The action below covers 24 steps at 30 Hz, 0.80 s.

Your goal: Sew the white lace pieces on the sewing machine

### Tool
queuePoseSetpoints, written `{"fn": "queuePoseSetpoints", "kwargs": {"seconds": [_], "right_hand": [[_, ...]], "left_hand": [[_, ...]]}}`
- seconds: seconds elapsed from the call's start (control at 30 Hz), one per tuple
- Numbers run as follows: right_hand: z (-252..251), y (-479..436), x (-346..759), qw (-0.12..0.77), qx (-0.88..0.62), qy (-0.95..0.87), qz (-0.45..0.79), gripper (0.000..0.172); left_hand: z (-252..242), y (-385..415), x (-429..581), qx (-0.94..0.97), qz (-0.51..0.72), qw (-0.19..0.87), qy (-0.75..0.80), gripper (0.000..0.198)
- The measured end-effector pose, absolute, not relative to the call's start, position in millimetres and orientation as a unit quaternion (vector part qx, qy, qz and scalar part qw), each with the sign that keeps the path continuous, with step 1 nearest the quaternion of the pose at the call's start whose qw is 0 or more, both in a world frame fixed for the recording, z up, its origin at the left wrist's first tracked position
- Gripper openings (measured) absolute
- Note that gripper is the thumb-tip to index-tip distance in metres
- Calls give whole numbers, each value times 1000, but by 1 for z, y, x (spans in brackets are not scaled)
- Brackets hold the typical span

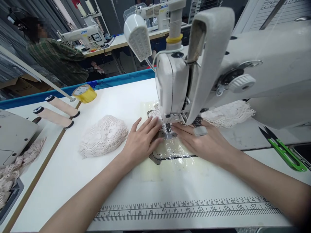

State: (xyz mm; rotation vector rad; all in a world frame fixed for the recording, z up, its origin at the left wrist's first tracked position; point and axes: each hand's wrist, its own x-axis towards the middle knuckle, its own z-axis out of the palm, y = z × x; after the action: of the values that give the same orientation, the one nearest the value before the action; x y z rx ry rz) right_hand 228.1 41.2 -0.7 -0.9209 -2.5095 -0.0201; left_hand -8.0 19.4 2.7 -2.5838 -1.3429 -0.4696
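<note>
At the needle area of a white sewing machine (173, 87), a piece of white lace (156, 113) lies under the presser foot (168, 127). My left hand (144, 137) rests flat to the left of the foot, fingers spread and the fingertips on the lace. On the other side, my right hand (201, 137) lies flat with its fingers stretched toward the foot; the machine head hides part of it. More lace (229, 114) extends behind my right hand, beneath the machine arm. A heap of white lace (104, 136) sits left of my left hand.
Green-handled scissors (284, 150) lie at the right. Thread cones (54, 118) and a roll of yellow tape (85, 93) stand at the back left. A printed ruler (187, 208) runs along the table's front edge. A person (55, 58) sits near another sewing machine (85, 35).
</note>
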Motion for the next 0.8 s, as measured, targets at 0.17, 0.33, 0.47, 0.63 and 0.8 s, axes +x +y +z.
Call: {"fn": "queuePoseSetpoints", "kwargs": {"seconds": [0.17, 0.33, 0.47, 0.63, 0.8], "right_hand": [[11, 29, 225, 275, -260, -904, -200, 22], [15, 20, 218, 278, -259, -901, -210, 20], [13, 19, 219, 260, -274, -907, -185, 27], [8, 25, 224, 230, -316, -910, -138, 20], [6, 22, 218, 251, -309, -917, -32, 24]], "left_hand": [[14, 5, -7, -853, -213, 249, -406, 30], [18, 2, -7, -868, -263, 186, -377, 11], [6, 4, -3, -896, -261, 58, -353, 22], [-1, -1, 7, -889, -261, 12, -377, 25], [4, 2, 6, -877, -235, 76, -413, 24]]}}
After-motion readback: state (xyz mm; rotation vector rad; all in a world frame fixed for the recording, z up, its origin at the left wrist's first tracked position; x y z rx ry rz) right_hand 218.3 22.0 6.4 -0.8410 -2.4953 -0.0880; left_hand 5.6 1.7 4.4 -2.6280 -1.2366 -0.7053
